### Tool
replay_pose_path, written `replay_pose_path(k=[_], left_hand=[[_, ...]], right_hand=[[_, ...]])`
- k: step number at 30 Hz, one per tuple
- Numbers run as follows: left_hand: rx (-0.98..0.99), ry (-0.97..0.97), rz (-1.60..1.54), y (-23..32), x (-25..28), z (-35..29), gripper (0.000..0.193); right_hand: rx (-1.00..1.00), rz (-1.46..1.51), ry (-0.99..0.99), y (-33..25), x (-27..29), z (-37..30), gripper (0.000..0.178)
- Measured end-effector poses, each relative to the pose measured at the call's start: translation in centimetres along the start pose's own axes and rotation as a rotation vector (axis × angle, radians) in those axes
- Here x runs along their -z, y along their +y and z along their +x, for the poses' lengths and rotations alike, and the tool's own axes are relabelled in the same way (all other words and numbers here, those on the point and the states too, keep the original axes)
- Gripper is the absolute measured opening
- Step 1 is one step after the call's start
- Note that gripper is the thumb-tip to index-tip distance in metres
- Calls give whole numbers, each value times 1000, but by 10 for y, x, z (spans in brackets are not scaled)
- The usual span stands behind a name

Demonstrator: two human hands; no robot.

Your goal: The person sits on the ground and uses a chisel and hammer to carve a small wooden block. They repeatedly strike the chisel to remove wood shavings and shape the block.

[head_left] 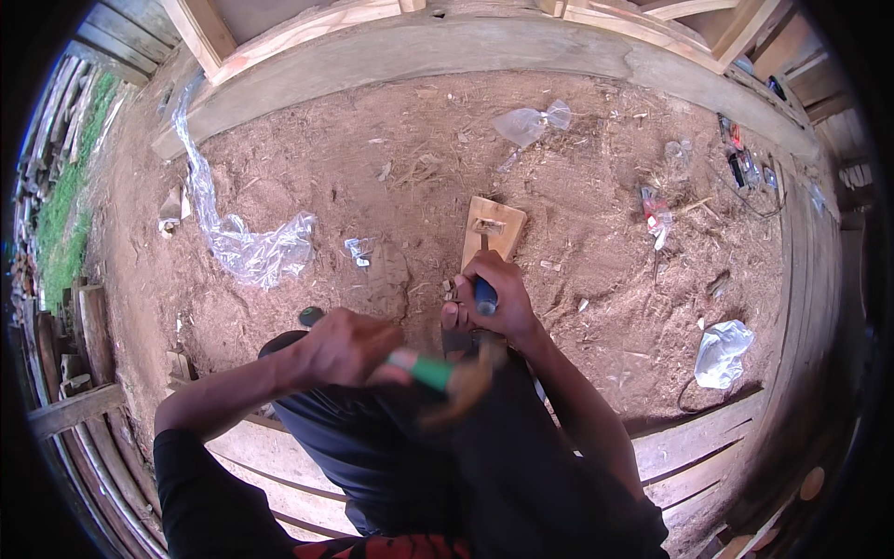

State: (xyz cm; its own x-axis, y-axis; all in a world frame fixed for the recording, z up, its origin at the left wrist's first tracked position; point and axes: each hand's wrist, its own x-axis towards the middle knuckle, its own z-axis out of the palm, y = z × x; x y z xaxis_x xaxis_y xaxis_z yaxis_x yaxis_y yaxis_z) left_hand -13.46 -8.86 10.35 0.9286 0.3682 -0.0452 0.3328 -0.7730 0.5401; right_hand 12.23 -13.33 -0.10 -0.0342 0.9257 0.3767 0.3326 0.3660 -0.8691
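Observation:
My left hand (354, 347) is closed round the handle of a hammer (430, 372). Its handle is partly green, and its brownish head is smeared by motion just above my lap. My right hand (501, 293) grips a chisel (485, 296) by its blue handle. The chisel's narrow blade points away from me, its tip at a cut recess in a small wooden board (506, 224). That board lies on the ground, with a dark slot cut inside its recess. Bare toes (453, 315) show beside my right hand, close to the board's near end.
Crumpled clear plastic (264, 250) lies on the dirt at the left, and a clear bag (526, 124) farther off. A pale plastic bag (723, 354) is at the right. Tools with a cord (740, 163) lie far right. A wooden beam (419, 54) crosses the far side.

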Motion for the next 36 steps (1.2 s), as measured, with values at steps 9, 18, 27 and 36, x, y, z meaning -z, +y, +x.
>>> replay_pose_path(k=[9,18,27,36], left_hand=[[99,16,30,-7,-7,1,57],[-99,58,-49,5,5,-2,51],[-17,27,-51,4,-4,-5,45],[148,-1,15,-3,-12,-1,46]], right_hand=[[-19,-36,-19,-2,-5,0,19],[-5,-45,-11,2,-4,4,17],[-50,-33,-39,-1,-3,-1,14],[-29,-53,-36,0,-8,-3,15]])
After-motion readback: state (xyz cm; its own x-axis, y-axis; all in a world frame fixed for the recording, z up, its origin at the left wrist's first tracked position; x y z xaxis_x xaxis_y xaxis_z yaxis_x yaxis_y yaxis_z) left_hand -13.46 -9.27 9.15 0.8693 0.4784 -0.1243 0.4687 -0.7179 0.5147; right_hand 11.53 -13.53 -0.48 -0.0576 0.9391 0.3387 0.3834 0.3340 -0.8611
